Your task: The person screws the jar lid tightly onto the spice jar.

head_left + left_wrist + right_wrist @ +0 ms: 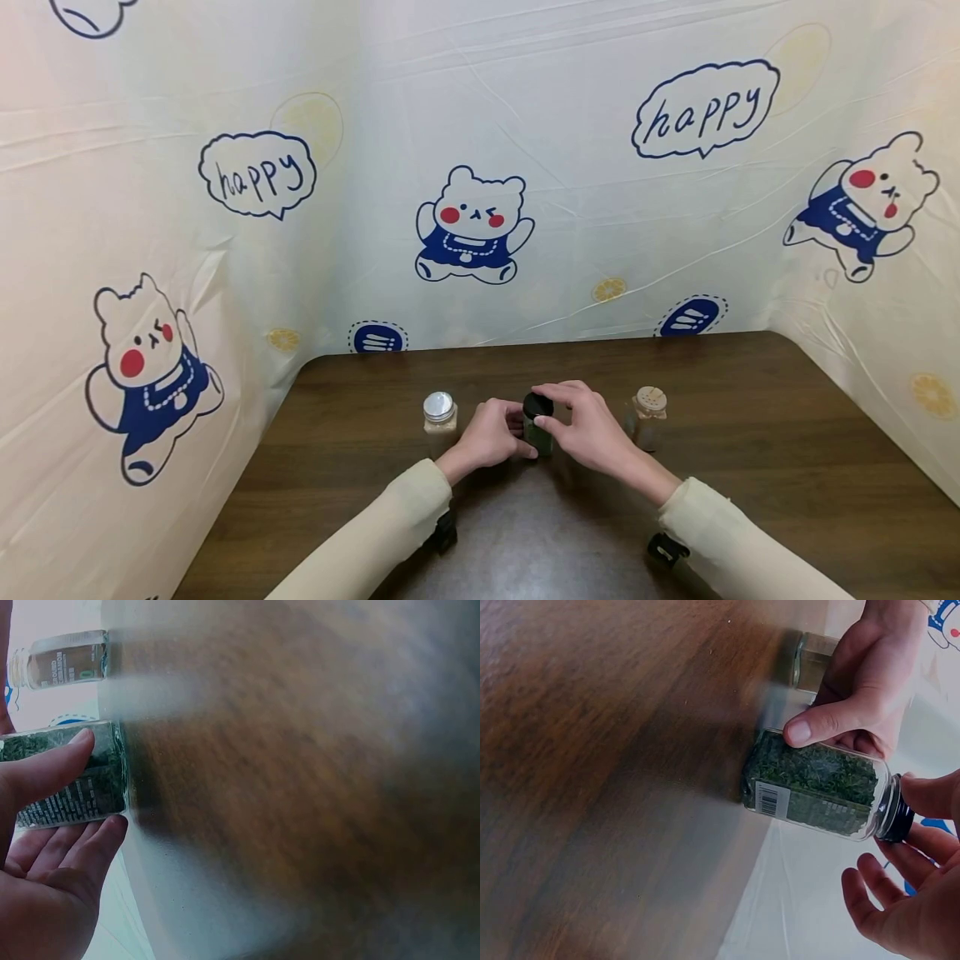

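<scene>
A squarish glass jar of dried green herbs (817,780) stands upright on the table, mid-scene in the head view. My left hand (491,433) grips its body low down, thumb on one side and fingers on the other; the left wrist view shows the same herb jar (105,765) with printed text on its side. On top sits a black lid (537,405). My right hand (594,427) pinches this lid between thumb and fingers. In the right wrist view, its other fingers (862,900) hang loosely off the jar, and a white barcode label (771,799) shows.
A spice jar with a shiny silver lid (440,407) stands left of my left hand. To the right, beyond my right wrist, is a jar with a pale, holed top (650,402). Patterned cloth (480,308) encloses the brown table (360,392) at the back and sides.
</scene>
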Demonstrator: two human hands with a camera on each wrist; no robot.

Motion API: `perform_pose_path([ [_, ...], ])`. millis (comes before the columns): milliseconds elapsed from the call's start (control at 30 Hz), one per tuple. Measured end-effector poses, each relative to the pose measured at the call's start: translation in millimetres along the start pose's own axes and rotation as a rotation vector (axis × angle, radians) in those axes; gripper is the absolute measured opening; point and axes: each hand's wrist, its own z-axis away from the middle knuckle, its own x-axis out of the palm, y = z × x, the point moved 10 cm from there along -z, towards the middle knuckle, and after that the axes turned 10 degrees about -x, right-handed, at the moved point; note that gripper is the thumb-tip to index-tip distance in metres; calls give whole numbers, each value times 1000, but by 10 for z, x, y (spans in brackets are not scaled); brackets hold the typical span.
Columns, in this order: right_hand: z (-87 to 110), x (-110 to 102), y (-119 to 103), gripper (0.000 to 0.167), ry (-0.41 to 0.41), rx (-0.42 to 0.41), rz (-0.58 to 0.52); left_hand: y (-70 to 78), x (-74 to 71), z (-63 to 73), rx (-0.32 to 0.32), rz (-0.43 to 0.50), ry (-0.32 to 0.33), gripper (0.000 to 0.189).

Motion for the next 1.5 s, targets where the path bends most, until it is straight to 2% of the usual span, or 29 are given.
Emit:
perform_pose_path([
  [700, 3, 0, -11, 44, -2, -4, -27, 5, 4, 1, 2, 21, -6, 44],
  [1000, 32, -33, -96, 48, 6, -48, 29, 16, 0, 11, 24, 35, -4, 44],
  [1500, 104, -115, -115, 50, 34, -33, 42, 22, -10, 27, 20, 29, -2, 47],
])
